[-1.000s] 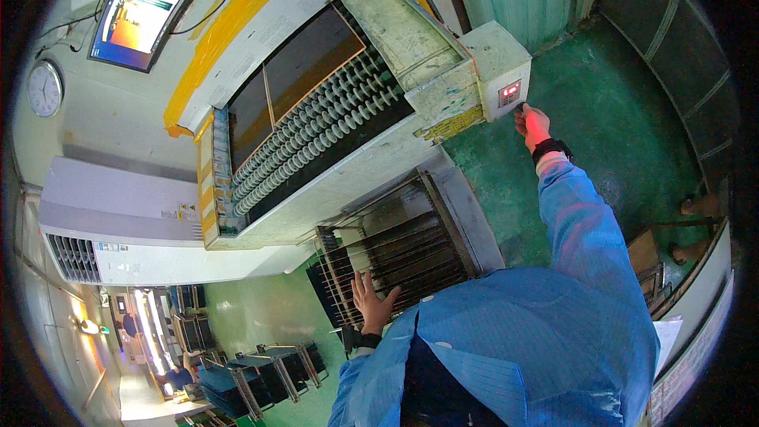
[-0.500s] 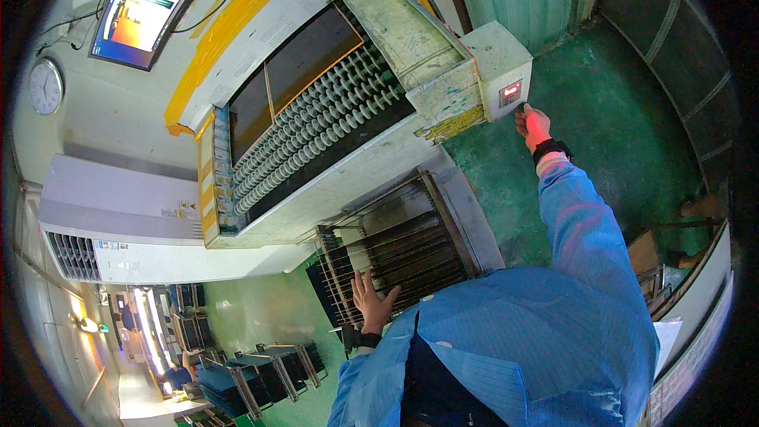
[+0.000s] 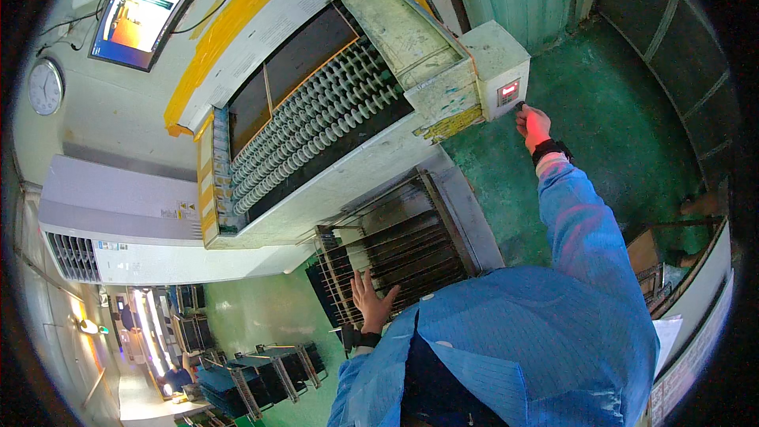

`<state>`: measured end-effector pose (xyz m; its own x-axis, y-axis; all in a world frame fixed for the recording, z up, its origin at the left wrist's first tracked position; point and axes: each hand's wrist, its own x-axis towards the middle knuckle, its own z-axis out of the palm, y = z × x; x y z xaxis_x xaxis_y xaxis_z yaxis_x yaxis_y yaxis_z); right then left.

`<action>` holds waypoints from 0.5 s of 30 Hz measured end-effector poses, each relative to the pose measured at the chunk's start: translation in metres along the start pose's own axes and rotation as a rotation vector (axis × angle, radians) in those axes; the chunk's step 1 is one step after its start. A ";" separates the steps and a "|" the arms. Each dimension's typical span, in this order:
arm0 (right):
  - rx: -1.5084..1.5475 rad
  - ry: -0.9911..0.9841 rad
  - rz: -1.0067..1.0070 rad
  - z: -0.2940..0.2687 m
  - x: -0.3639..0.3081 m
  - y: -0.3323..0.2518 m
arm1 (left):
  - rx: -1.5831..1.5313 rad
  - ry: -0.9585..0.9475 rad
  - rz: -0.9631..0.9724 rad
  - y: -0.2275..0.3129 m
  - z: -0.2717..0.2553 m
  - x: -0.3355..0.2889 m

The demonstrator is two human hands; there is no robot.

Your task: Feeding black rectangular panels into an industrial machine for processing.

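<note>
Right hand [image 3: 534, 126] appears pinched on dark knob [image 3: 520, 107] of control box [image 3: 492, 67], far right. Left hand [image 3: 371, 302] spread, fingers apart, at near rack [image 3: 449, 221]. Risk: knob overshoots if fingertips slip.

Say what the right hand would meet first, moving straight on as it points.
The right hand would probably meet the small dark knob first, on the pale painted box with a red display; whether they touch is unclear.
</note>
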<state>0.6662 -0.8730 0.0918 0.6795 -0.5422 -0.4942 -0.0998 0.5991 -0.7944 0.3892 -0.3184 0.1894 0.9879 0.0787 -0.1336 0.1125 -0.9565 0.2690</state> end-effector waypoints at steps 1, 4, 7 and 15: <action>-0.002 -0.003 0.000 0.000 0.001 0.000 | -0.002 -0.008 -0.008 0.000 -0.001 0.000; -0.003 -0.019 -0.002 -0.002 0.003 0.001 | -0.013 -0.005 -0.006 -0.001 0.000 -0.001; 0.002 -0.019 -0.003 -0.001 0.005 0.003 | -0.026 -0.017 -0.023 -0.001 0.001 -0.001; -0.003 0.004 0.012 0.006 0.003 -0.001 | -0.035 -0.007 -0.023 -0.002 0.001 -0.001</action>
<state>0.6730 -0.8717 0.0933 0.6753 -0.5376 -0.5050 -0.1096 0.6039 -0.7895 0.3876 -0.3172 0.1885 0.9842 0.0983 -0.1471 0.1389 -0.9442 0.2987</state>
